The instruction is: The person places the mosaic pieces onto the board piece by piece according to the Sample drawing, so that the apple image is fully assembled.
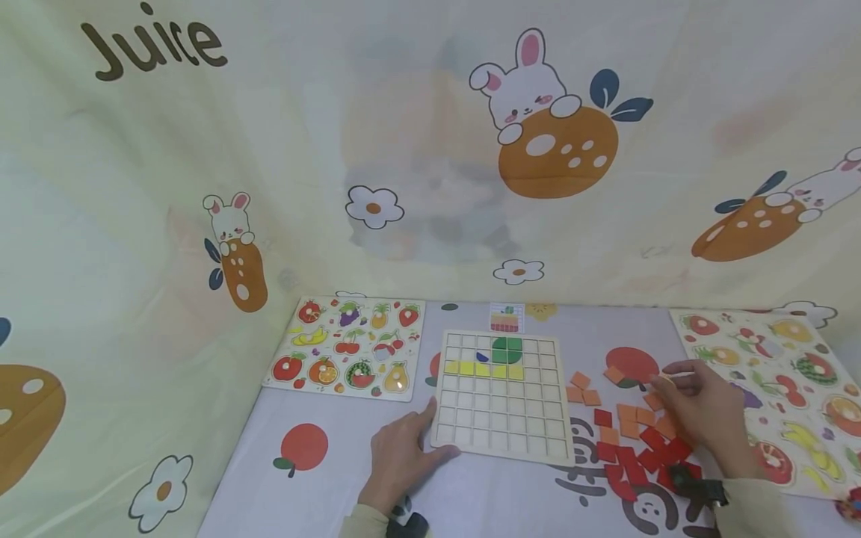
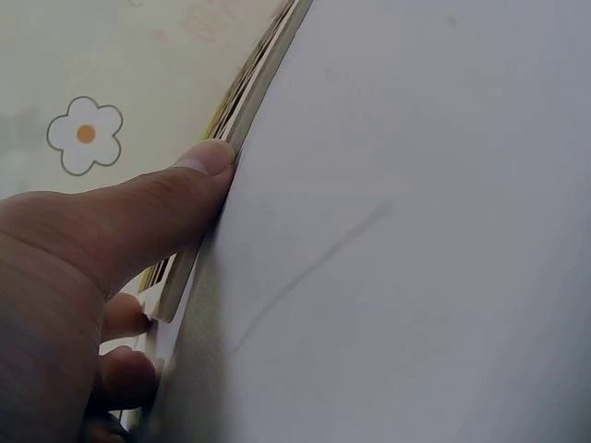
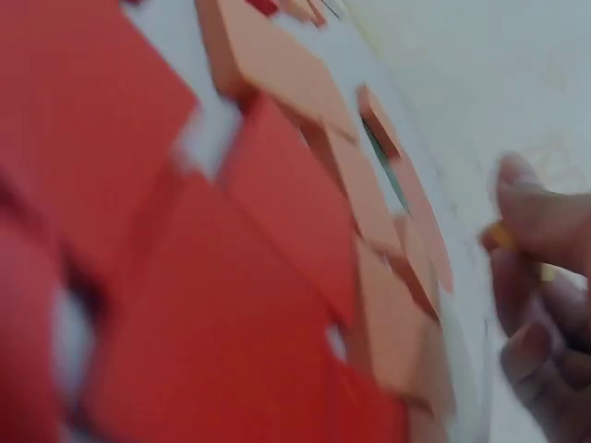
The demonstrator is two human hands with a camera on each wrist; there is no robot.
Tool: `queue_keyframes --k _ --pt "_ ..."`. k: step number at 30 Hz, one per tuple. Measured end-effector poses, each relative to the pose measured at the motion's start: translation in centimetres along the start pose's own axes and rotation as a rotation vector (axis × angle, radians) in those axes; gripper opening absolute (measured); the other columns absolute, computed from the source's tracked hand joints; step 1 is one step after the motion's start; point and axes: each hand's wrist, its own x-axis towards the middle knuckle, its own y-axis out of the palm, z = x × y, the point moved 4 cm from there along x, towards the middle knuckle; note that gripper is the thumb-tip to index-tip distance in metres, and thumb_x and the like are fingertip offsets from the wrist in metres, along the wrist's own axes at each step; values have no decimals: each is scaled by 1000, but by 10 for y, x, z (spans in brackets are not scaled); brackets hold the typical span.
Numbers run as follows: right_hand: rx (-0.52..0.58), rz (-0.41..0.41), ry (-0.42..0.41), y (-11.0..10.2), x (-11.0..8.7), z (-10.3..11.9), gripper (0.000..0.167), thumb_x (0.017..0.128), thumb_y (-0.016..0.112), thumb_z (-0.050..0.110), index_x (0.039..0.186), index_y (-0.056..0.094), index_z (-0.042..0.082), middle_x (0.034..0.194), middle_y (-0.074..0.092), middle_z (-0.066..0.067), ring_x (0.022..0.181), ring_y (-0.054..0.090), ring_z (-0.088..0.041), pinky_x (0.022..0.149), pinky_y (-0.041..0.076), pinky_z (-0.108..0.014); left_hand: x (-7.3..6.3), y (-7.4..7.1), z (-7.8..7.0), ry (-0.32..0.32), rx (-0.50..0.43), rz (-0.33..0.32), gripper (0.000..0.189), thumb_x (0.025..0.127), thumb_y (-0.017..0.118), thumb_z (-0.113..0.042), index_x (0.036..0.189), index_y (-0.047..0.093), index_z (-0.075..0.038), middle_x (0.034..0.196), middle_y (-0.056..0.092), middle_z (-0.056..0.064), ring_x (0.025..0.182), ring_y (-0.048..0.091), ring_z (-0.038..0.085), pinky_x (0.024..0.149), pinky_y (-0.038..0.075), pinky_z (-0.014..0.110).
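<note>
A wooden grid board [image 1: 501,426] lies mid-table, holding green quarter-round tiles [image 1: 507,350], a small blue piece [image 1: 482,357] and a row of yellow square tiles [image 1: 482,369]. My left hand [image 1: 406,448] holds the board's near left corner, with the thumb [image 2: 189,189] along the near edge and fingers at the left side. Over the loose tiles at the right, my right hand [image 1: 706,407] pinches a small yellow-orange piece [image 3: 500,235] between thumb and fingers. Below it lie scattered orange tiles [image 1: 628,430] and red tiles [image 1: 628,463].
A small picture card [image 1: 507,319] lies behind the board. Fruit puzzle boards stand left [image 1: 366,347] and right [image 1: 780,388] on the table. A patterned curtain [image 1: 417,134] closes off the back and left side. The tablecloth [image 1: 269,493] has printed fruit and lettering.
</note>
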Motion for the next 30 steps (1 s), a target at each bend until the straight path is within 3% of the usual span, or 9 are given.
queue_keyframes --k 3,6,10,13,18,21,25,30 --pt "77 -119 7 1 -2 11 50 98 76 47 122 72 4 109 77 -27 78 72 -2 67 42 -13 0 0 0 -8 0 5 90 77 83 -70 152 60 -27 64 39 -13 57 30 4 58 23 24" --pt "179 -142 81 6 -3 18 53 97 75 49 129 75 7 116 77 -23 71 54 22 68 43 -10 1 0 0 -14 -2 9 90 77 83 -71 153 59 -28 64 40 -13 57 30 4 58 24 24" --pt "310 -20 212 21 -4 27 70 95 74 57 145 65 9 136 71 -21 79 60 14 68 52 -14 1 1 1 -18 -2 13 91 77 83 -71 153 59 -28 65 41 -13 58 31 4 59 24 24" --pt "361 57 251 31 -4 35 76 92 77 60 149 62 12 138 70 -16 86 63 5 70 55 -18 1 1 1 -15 0 16 91 77 83 -71 153 58 -28 65 41 -13 58 32 4 59 25 24" --pt "441 79 221 43 -3 47 66 92 78 55 143 67 14 108 74 18 85 66 7 72 56 -18 1 2 1 -8 -3 9 91 77 83 -70 153 59 -27 65 41 -13 58 33 4 59 25 24" --pt "509 98 205 47 -1 53 62 93 78 53 140 67 14 98 70 30 87 68 7 74 56 -17 1 2 1 -5 -4 5 90 77 84 -69 152 60 -27 65 41 -13 57 33 4 59 25 24" --pt "570 162 187 53 1 62 62 95 77 51 140 60 12 96 76 22 87 73 -1 75 57 -19 1 3 1 -12 -4 16 90 77 84 -69 153 59 -27 65 42 -13 58 34 4 59 25 24" --pt "558 238 189 65 0 75 63 98 74 49 143 53 10 107 78 2 87 74 -11 76 57 -22 1 3 2 -20 -11 26 90 77 83 -70 153 58 -28 65 42 -13 58 34 5 59 26 25"
